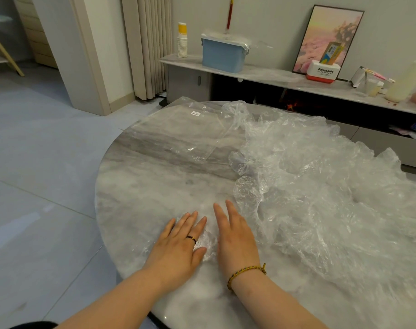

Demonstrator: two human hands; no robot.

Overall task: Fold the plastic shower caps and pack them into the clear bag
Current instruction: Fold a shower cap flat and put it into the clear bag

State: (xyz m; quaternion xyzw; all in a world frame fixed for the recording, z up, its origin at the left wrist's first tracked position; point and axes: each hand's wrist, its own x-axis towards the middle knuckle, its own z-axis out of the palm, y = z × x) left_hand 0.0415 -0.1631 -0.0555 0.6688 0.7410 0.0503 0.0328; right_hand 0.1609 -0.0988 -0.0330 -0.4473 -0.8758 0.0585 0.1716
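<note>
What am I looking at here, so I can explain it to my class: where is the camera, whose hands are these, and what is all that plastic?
There is no machine. One camera worn on a person's head looks down at their own bare hands. The left hand and right hand lie flat, pressing one shower cap onto the marble table; neither grips anything. To the right lies a crumpled pile of shower caps. Farther back lies the flat clear bag, bearing a small white label.
</note>
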